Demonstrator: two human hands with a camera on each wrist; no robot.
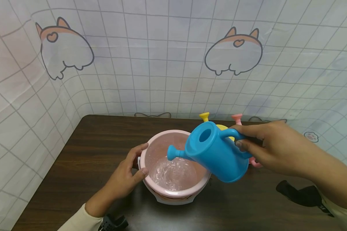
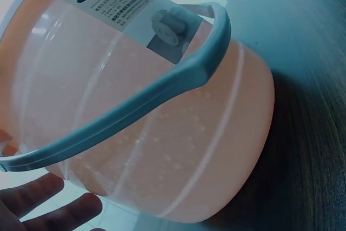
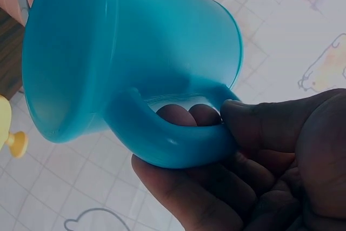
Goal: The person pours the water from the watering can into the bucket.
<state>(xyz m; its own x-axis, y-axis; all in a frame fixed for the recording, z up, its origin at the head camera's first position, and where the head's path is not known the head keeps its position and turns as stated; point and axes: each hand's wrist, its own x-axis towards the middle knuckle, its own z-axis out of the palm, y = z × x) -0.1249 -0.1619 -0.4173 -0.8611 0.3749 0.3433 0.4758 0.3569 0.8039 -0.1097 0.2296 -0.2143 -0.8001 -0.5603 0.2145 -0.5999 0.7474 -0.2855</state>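
Note:
A pale pink bucket [image 1: 176, 193] stands on the dark wooden table [image 1: 104, 134], with rippling water [image 1: 172, 171] inside. My left hand [image 1: 125, 175] holds the bucket's near-left rim, thumb and index fingertip on the edge. In the left wrist view, other fingers [image 2: 70, 212] lie beside the outer wall, below the grey carrying handle [image 2: 162, 87]. My right hand [image 1: 273, 147] grips a blue watering can [image 1: 217, 154] by its looped handle [image 3: 173, 144], thumb and fingers wrapped round it. The can is tilted left above the bucket, its spout [image 1: 174, 153] over the water.
Behind the blue can stand a yellow watering can [image 1: 204, 116] and a pink one [image 1: 237, 118], both mostly hidden. A gridded curtain [image 1: 153, 77] with dog drawings hangs behind the table. Black straps [image 1: 300, 194] show near each wrist.

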